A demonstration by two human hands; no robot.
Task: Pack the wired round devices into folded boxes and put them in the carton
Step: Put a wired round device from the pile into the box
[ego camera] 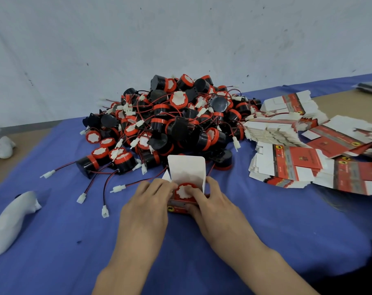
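A small red and white folded box point(186, 173) stands on the blue cloth with its white lid flap raised. One round device point(184, 191), red-rimmed with a white centre, sits in the box's open top. My left hand point(148, 206) grips the box's left side, thumb at the device. My right hand point(210, 202) holds the right side, its thumb pressing on the device. Behind lies a large heap of black and red wired round devices point(172, 122). No carton is in view.
Stacks of flat unfolded boxes point(304, 154) fan out on the right. Loose wires with white connectors point(105, 210) trail left of my hands. A white cloth bundle point(13, 220) lies at the left. The blue cloth point(287, 231) covers the table; a grey wall rises behind.
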